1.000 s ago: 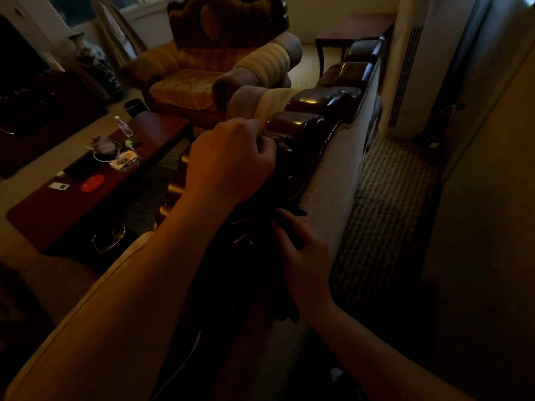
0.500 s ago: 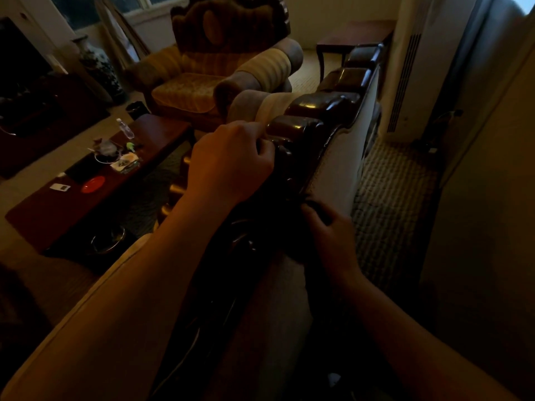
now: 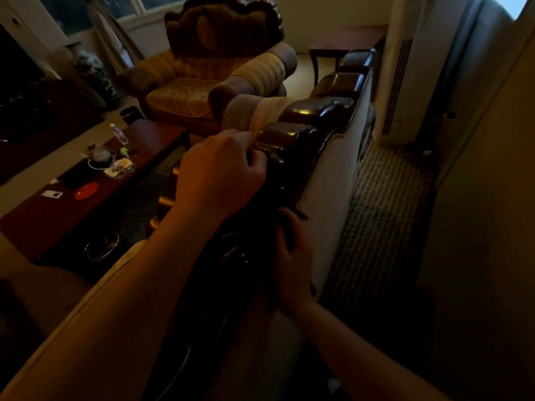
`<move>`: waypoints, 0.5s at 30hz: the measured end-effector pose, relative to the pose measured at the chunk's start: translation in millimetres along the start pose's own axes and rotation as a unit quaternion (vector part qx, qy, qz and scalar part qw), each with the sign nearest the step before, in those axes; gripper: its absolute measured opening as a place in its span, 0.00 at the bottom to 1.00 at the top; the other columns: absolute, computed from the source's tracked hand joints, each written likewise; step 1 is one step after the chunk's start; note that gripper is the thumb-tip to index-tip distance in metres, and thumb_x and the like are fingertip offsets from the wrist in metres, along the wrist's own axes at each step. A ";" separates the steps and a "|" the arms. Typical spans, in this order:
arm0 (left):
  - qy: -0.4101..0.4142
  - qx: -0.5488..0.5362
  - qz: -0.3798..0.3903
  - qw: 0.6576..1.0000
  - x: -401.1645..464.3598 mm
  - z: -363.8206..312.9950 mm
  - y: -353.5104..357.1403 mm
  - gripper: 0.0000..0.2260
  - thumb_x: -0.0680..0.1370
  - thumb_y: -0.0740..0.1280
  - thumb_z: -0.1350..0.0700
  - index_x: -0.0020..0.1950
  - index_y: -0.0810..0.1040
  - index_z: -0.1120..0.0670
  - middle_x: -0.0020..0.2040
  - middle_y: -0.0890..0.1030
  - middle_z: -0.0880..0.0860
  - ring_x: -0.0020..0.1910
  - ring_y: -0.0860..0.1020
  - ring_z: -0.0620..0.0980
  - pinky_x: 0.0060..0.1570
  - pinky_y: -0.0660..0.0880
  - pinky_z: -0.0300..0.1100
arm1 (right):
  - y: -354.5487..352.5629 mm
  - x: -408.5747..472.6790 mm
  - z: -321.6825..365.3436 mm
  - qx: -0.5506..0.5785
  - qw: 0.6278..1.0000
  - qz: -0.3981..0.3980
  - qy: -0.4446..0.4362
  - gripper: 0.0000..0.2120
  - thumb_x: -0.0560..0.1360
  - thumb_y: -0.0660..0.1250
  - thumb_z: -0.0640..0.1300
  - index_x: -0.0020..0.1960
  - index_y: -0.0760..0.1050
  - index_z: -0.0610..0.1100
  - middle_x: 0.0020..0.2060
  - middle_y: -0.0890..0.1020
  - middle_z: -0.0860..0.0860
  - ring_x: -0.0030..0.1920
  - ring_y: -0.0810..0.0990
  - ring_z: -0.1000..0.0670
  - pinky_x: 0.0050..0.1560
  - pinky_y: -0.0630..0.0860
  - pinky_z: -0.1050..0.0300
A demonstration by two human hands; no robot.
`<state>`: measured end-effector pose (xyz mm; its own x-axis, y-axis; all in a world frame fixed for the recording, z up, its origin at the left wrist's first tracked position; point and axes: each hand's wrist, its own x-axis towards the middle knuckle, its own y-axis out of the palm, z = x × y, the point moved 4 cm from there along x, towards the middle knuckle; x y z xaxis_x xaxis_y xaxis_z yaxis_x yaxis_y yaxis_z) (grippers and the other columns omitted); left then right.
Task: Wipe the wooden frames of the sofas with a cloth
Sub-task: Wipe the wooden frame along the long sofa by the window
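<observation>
The sofa's carved, glossy dark wooden frame (image 3: 315, 114) runs along the top of the sofa back, away from me. My left hand (image 3: 220, 175) sits on top of it with the fingers curled over the rail. Lower down and nearer to me, my right hand (image 3: 292, 261) presses a dark cloth (image 3: 299, 215) against the frame's rear edge. Only small dark corners of the cloth show around the fingers. The light is dim and the wood under both hands is hard to make out.
A second armchair (image 3: 185, 96) with a carved wooden crest faces the room. A low coffee table (image 3: 150, 140) on the left holds a bottle, a red dish and small items. A narrow carpeted aisle (image 3: 385, 198) runs behind the sofa, past a tall white unit (image 3: 405, 68) and a side table (image 3: 347, 36).
My right hand slid the cloth forward along the frame's rear edge, then back toward me. My left hand kept its place on the rail.
</observation>
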<state>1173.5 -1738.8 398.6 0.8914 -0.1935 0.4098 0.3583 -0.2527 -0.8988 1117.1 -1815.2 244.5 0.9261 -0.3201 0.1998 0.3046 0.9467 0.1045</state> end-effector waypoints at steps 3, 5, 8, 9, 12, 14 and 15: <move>0.001 -0.004 0.004 1.000 -0.6 -0.2 -0.1 0.10 0.78 0.59 0.52 0.50 0.78 0.54 0.48 0.79 0.51 0.42 0.74 0.48 0.39 0.64 0.41 | -5.7 66.2 -8.9 -0.007 0.996 -0.082 0.037 0.09 0.79 0.60 0.38 0.59 0.73 0.43 0.54 0.75 0.48 0.55 0.74 0.61 0.52 0.67 0.73; -0.002 -0.005 0.001 1.000 -0.8 -0.6 -0.5 0.10 0.78 0.59 0.52 0.50 0.79 0.54 0.49 0.79 0.51 0.43 0.75 0.49 0.39 0.65 0.42 | -5.3 99.1 -18.5 0.029 0.987 -0.111 0.113 0.13 0.80 0.58 0.42 0.63 0.71 0.39 0.56 0.76 0.45 0.58 0.75 0.49 0.51 0.69 0.65; -0.001 -0.005 -0.002 1.000 0.6 -0.4 0.1 0.11 0.78 0.59 0.52 0.50 0.79 0.54 0.48 0.79 0.51 0.43 0.75 0.49 0.39 0.66 0.42 | 5.2 67.0 -21.6 0.051 0.987 -0.098 0.114 0.14 0.81 0.56 0.45 0.65 0.69 0.42 0.57 0.75 0.49 0.58 0.75 0.51 0.53 0.71 0.65; -0.002 -0.006 -0.002 1.000 0.6 -0.1 0.4 0.11 0.78 0.59 0.52 0.50 0.79 0.55 0.48 0.79 0.51 0.43 0.75 0.49 0.39 0.67 0.42 | 9.9 36.5 -22.5 0.067 0.987 -0.077 0.122 0.14 0.81 0.56 0.46 0.65 0.68 0.45 0.57 0.75 0.54 0.59 0.74 0.55 0.55 0.70 0.68; 0.000 -0.015 -0.002 1.000 -0.7 0.3 0.4 0.11 0.78 0.59 0.53 0.50 0.80 0.55 0.47 0.80 0.52 0.41 0.75 0.49 0.39 0.68 0.42 | 11.1 -54.8 -18.0 0.006 0.997 -0.005 0.077 0.12 0.80 0.57 0.43 0.61 0.66 0.55 0.56 0.72 0.63 0.55 0.70 0.72 0.53 0.64 0.80; 0.001 -0.021 -0.008 1.000 -1.8 -0.2 -0.4 0.11 0.78 0.60 0.53 0.51 0.80 0.55 0.46 0.81 0.53 0.40 0.76 0.49 0.38 0.67 0.41 | 7.3 -46.4 -15.1 -0.067 0.997 0.008 0.038 0.11 0.80 0.58 0.40 0.59 0.67 0.53 0.53 0.73 0.60 0.50 0.69 0.75 0.49 0.64 0.82; -0.001 -0.023 -0.011 1.000 -2.3 -0.2 -1.1 0.11 0.78 0.60 0.53 0.51 0.81 0.56 0.45 0.81 0.53 0.40 0.77 0.50 0.38 0.67 0.41 | 3.9 -23.8 -17.5 -0.087 0.995 -0.002 0.039 0.11 0.80 0.58 0.40 0.61 0.69 0.49 0.52 0.73 0.58 0.49 0.71 0.74 0.47 0.65 0.82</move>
<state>1171.0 -1738.2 398.6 0.8838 -0.1859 0.4293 0.3649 -0.3005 -0.8812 1100.1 -1803.2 223.1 0.9370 -0.3270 0.1228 0.3366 0.9393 -0.0667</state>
